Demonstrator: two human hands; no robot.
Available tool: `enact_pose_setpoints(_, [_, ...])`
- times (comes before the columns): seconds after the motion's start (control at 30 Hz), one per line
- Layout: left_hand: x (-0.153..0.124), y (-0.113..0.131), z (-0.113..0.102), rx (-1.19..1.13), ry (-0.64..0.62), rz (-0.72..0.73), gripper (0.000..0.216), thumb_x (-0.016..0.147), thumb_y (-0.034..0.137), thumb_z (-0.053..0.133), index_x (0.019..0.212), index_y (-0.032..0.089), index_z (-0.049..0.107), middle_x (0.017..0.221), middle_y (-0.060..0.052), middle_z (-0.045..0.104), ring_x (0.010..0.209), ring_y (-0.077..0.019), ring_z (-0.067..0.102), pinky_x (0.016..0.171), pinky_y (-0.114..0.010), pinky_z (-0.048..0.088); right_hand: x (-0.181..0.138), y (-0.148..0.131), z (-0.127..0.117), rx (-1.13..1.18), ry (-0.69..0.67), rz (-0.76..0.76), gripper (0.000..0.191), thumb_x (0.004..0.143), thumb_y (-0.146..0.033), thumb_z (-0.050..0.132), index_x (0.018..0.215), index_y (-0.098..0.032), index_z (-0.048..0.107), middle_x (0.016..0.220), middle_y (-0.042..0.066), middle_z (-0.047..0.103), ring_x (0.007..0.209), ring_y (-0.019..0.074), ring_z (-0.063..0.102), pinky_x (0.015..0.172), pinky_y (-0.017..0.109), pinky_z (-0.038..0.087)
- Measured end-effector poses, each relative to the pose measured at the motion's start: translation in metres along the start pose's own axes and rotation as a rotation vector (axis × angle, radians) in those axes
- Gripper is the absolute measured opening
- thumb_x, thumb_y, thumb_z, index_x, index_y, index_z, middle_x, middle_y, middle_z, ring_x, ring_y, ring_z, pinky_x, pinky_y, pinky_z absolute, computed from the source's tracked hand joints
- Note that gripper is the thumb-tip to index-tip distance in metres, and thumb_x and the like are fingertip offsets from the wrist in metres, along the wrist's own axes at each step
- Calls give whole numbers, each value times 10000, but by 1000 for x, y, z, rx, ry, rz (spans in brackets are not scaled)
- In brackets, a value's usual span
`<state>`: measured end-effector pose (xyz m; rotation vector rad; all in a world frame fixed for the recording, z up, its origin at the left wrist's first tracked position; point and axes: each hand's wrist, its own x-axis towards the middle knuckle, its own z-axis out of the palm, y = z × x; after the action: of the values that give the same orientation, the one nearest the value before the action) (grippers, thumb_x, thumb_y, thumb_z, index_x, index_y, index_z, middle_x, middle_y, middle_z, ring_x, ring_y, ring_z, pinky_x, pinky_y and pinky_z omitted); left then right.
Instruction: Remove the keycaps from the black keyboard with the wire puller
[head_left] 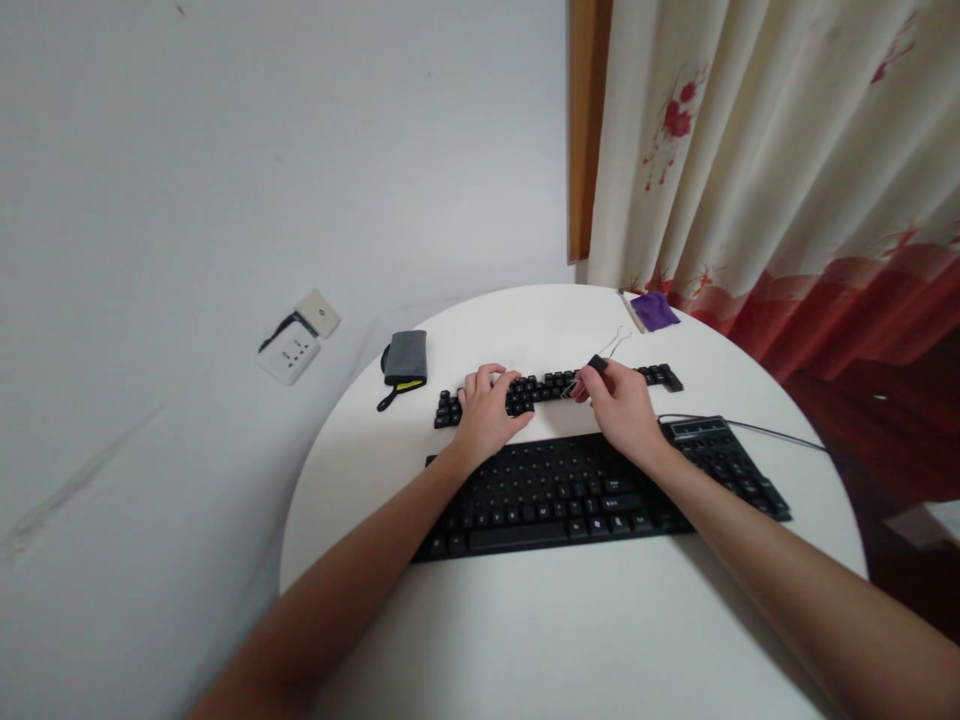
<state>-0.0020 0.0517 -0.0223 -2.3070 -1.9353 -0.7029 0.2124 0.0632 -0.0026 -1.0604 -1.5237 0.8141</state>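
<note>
A black keyboard (540, 490) lies across the white round table, and many of its upper key positions show no caps. Behind it, loose black keycaps (555, 382) stand in rows. My left hand (487, 405) rests over the left part of these rows, fingers spread and fingertips at the caps; whether it touches one is hard to see. Between the thumb and fingers of my right hand (619, 400) is a keycap puller (598, 363) with a black middle and thin wire loops at both ends. One loop points down toward the loose keycaps.
A grey cloth (406, 356) lies over a dark and yellow item at the back left. At the back right is a purple cloth (655, 311). A black cable (757, 430) runs off the right edge. Wall (187, 250) and curtain (720, 160) border the table (540, 630).
</note>
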Motion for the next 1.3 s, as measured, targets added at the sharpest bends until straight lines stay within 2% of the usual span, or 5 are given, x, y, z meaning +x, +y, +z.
enact_pose_setpoints(0.4, [-7, -9, -8, 29, -22, 12, 628, 727, 344, 766, 1311, 267, 546, 1362, -90, 463, 1201, -331, 428, 987, -481, 365, 1, -4, -3, -16, -15, 5, 314, 948, -349, 519, 730, -164, 649, 693, 59, 704, 631, 178, 646, 606, 291, 471])
enact_pose_setpoints(0.93, [-6, -11, -8, 49, -27, -51, 622, 742, 370, 745, 1322, 275, 543, 1361, -105, 491, 1209, -362, 444, 941, -494, 392, 0, -9, -6, -89, -125, -37, 318, 960, -352, 508, 732, -182, 649, 708, 46, 707, 665, 179, 645, 639, 291, 460])
enact_pose_setpoints(1.3, [-5, -6, -5, 74, -48, 11, 725, 752, 477, 749, 1392, 264, 482, 1413, -120, 446, 1244, -361, 404, 980, -502, 344, -3, -4, 0, -75, -196, -44, 312, 973, -377, 492, 787, -181, 648, 733, 48, 715, 691, 186, 665, 665, 296, 483])
